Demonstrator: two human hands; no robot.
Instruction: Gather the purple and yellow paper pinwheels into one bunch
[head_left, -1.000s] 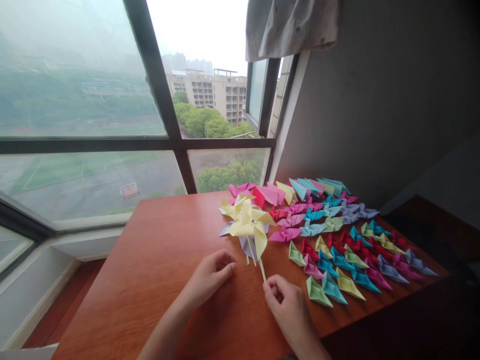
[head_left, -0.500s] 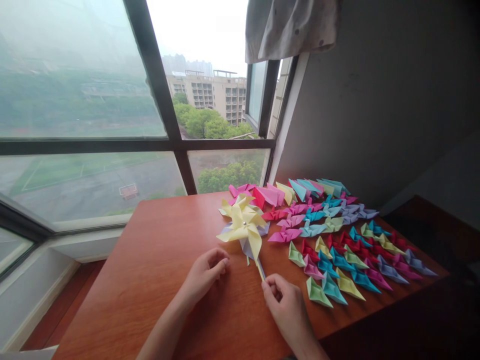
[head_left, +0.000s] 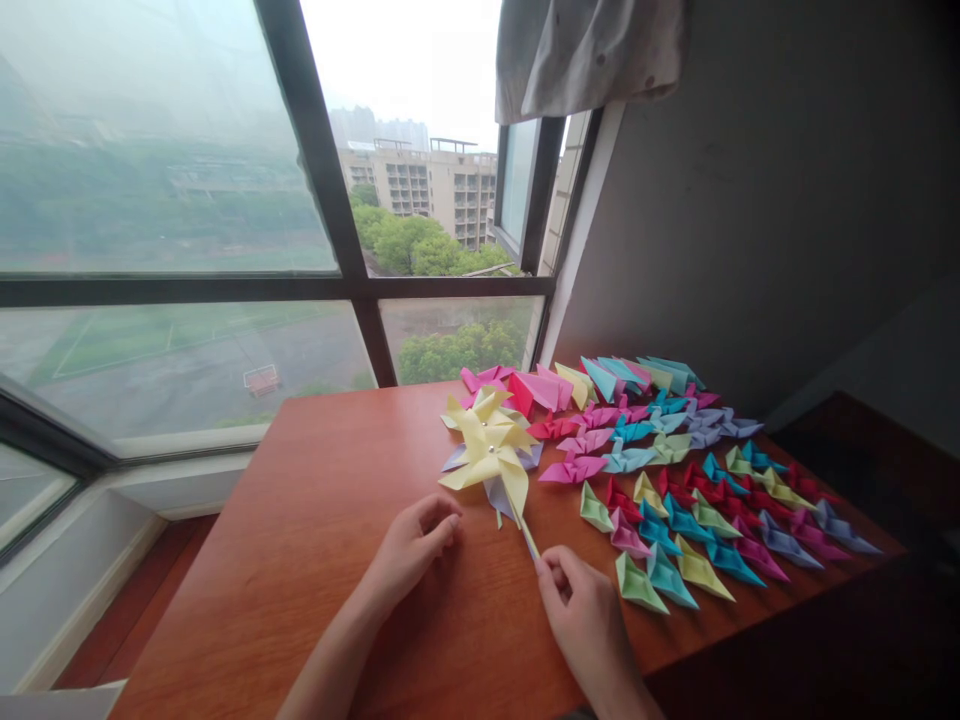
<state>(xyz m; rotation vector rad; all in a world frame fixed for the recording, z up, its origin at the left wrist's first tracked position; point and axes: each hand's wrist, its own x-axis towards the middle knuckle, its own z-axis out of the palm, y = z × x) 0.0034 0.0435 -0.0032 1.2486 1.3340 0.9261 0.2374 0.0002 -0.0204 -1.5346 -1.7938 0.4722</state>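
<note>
My right hand [head_left: 581,615] pinches the lower end of a thin stick [head_left: 526,533] that carries a yellow paper pinwheel [head_left: 491,455]. The pinwheel lies low over other pinwheels, a lilac one [head_left: 499,490] beneath it and another yellow one [head_left: 480,408] behind. My left hand [head_left: 412,545] rests on the wooden table [head_left: 322,520] just left of the stick, fingers curled loosely with nothing in them.
Rows of folded paper pieces [head_left: 675,480] in pink, red, blue, green, yellow and purple cover the table's right half. A large window [head_left: 172,230] stands behind the table, a grey wall [head_left: 750,200] to the right, a cloth [head_left: 585,50] hanging above.
The yellow pinwheel has come down and shifted slightly left, settling onto the pile. My right hand stays pinched on the stick; my left hand has barely moved.
</note>
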